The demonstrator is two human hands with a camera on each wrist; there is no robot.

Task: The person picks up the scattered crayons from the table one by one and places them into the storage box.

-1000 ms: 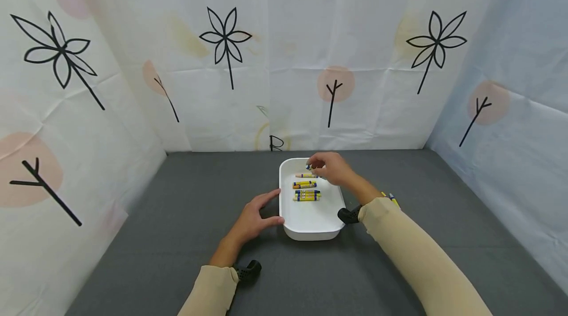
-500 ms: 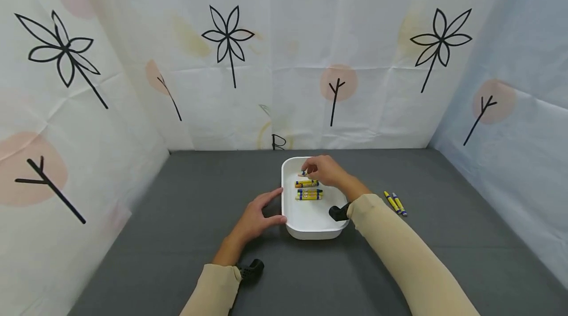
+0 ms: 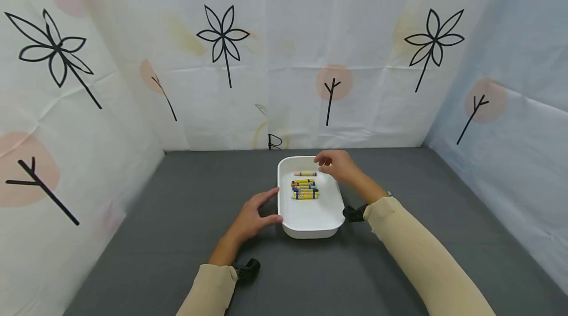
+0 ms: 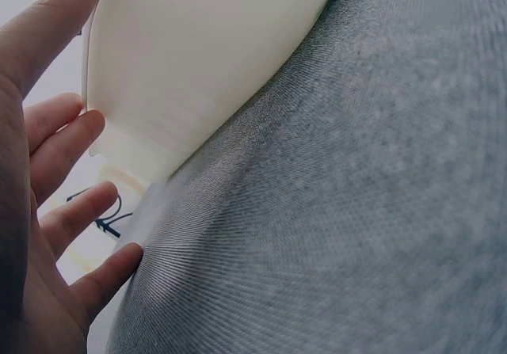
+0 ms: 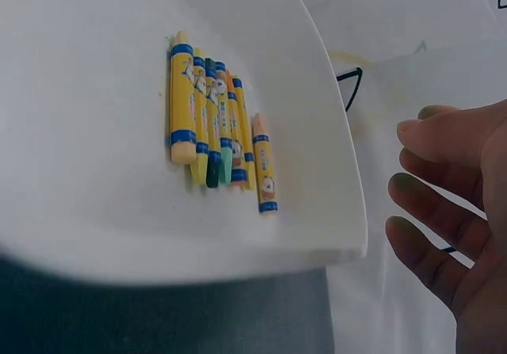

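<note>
Several yellow-wrapped crayons [image 3: 304,191] lie side by side in a white tray [image 3: 310,220]. A peach crayon [image 5: 265,168] lies a little apart from this row, towards the tray's far end. My left hand [image 3: 249,216] has its thumb and fingers spread at the tray's left side, fingertips touching the rim. In the left wrist view, the fingers [image 4: 67,152] are loosely extended against the tray wall. Over the tray's far right edge is my right hand [image 3: 339,165], fingers loosely bent and holding nothing. The right wrist view shows a gap between its thumb and fingertips.
A dark grey cloth [image 3: 213,178] covers the table. White patterned sheets [image 3: 284,59] stand behind and on both sides. To the tray's right, a crayon tip [image 3: 389,193] peeks out beside the right sleeve, which hides the rest.
The crayon in my right hand has been let go; a light green one now fills the gap in the row. My right hand has lifted back right. My left hand stays at the tray.
</note>
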